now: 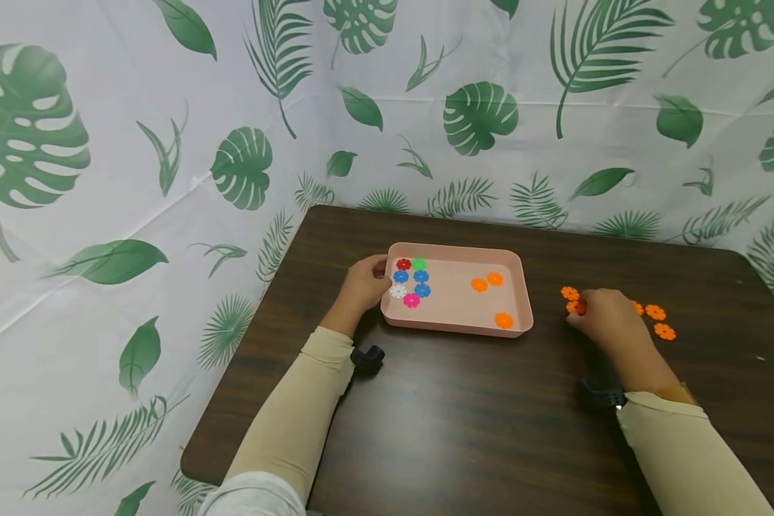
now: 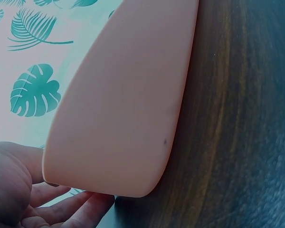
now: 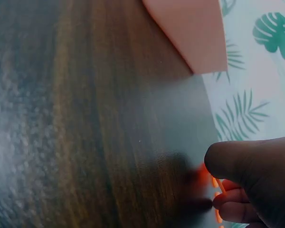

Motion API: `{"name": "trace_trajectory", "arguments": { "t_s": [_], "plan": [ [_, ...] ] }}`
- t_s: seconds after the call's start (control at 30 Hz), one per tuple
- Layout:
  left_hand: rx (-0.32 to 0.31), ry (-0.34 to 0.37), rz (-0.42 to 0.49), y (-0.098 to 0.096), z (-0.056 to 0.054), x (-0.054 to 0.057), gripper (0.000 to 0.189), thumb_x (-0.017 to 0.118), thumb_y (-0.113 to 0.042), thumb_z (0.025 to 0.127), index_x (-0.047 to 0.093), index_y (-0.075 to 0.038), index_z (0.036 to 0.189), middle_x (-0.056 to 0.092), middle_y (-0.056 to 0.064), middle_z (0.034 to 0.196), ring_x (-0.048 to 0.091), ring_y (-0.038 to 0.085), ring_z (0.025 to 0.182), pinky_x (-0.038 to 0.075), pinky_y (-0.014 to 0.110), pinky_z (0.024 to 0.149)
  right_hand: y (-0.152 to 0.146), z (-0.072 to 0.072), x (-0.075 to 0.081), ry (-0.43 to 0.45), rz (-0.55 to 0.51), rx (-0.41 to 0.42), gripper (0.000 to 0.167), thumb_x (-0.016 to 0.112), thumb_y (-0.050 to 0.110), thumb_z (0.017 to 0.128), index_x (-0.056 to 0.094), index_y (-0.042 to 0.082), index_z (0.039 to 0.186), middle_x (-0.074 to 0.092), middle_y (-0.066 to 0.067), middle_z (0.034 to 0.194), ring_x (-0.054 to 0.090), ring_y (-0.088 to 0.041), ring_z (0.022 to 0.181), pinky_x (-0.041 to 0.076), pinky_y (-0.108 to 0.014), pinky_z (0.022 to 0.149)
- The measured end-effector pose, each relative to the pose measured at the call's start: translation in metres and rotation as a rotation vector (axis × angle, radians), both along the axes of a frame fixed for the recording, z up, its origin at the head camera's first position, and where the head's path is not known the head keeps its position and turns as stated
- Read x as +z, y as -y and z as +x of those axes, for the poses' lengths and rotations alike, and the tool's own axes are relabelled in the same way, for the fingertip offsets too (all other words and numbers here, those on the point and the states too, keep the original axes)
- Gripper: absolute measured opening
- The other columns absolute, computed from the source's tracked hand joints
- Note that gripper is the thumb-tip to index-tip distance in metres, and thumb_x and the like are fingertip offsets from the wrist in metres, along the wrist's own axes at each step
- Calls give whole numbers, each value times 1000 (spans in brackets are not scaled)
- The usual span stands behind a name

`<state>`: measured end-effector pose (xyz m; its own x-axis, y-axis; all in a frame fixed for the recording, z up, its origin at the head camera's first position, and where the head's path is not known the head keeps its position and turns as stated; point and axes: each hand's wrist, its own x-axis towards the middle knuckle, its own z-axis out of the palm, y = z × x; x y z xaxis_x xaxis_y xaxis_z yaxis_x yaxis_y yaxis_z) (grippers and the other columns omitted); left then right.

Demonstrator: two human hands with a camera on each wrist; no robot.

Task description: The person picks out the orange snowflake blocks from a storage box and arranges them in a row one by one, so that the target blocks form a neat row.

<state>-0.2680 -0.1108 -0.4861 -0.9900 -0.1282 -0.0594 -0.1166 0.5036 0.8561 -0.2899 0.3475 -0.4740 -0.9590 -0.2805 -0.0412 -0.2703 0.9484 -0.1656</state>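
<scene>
A shallow pink tray (image 1: 448,326) sits on the table. At its left end my left hand (image 1: 365,284) grips the rim; in the left wrist view the thumb (image 2: 31,164) lies at the rim and the fingers curl against the outer wall. To the right of the tray, my right hand (image 1: 609,319) pinches an orange flower-shaped disc (image 3: 221,186) between thumb and fingers, just above the tabletop. Loose orange flower discs (image 1: 655,312) lie on both sides of this hand, some partly hidden by it. Inside the tray are three orange flower discs (image 1: 494,279) toward the right.
Several blue, red, green, white and pink flower discs (image 1: 421,276) cluster at the tray's left end. The dark wooden table (image 1: 458,416) meets a leaf-patterned white cloth (image 1: 400,107) behind and at the left. Each wrist wears a dark strap or device (image 1: 368,361).
</scene>
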Motion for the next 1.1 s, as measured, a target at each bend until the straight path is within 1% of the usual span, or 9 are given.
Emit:
{"name": "trace_trajectory", "arguments": {
  "t_s": [0.17,0.47,0.57,0.6,0.67,0.77,0.83,1.0,1.1],
  "plan": [
    [-3,-1,-2,0,0,2,57,66,-9,90,58,-12,147,68,11,130,66,26,111,57,42,98,2,1,-1,-34,8,13,31,74,25,90,59,0,82,46,-8,66,45,-26,60,35,-37,54],
    [8,18,0,-2,-1,4,58,66,-10,90,58,-13,147,67,10,130,65,27,110,57,43,98,-1,-3,1,-30,-18,23,30,77,24,89,61,1,80,53,-9,69,49,-26,61,41,-40,55],
    [18,33,-2,-3,-1,5,57,67,-11,91,58,-14,147,67,9,130,65,26,110,57,42,98,-5,-2,-1,-24,-40,-7,31,76,26,89,60,2,78,52,-10,69,48,-26,61,39,-40,54],
    [23,39,-5,-4,-1,5,57,67,-11,91,58,-15,147,67,8,130,65,26,110,57,42,98,-7,0,-1,-25,-50,-22,31,76,27,89,61,1,79,54,-11,71,50,-26,62,40,-40,55],
    [25,56,-14,-6,-2,3,56,67,-11,92,58,-15,147,67,8,130,64,25,110,57,42,98,-12,4,-3,-22,-85,-63,34,75,28,90,65,-5,87,60,-19,78,56,-32,67,46,-45,57],
    [20,78,-22,-10,-3,0,55,66,-12,92,58,-16,147,66,7,130,64,25,110,57,42,98,-21,11,-3,-31,-148,-105,46,73,30,93,67,-13,109,65,-30,97,62,-43,83,51,-56,67],
    [11,81,-25,-11,-3,-2,55,66,-12,93,58,-16,147,66,7,130,64,25,111,57,42,99,-26,14,-1,-42,-195,-119,52,72,29,94,64,-14,122,66,-33,108,62,-46,94,52,-61,74],
    [15,53,-44,-9,-3,-1,55,66,-13,93,58,-15,147,67,8,130,64,26,113,56,43,101,-25,16,6,-73,-337,-152,49,69,32,98,65,-7,127,67,-29,112,61,-43,100,53,-59,76],
    [35,31,-49,-6,-3,1,55,65,-14,92,59,-16,147,67,8,130,65,26,114,56,44,101,-14,11,12,-95,-412,-164,48,68,37,98,68,-1,126,68,-26,113,60,-40,102,54,-52,73]
  ]
}}
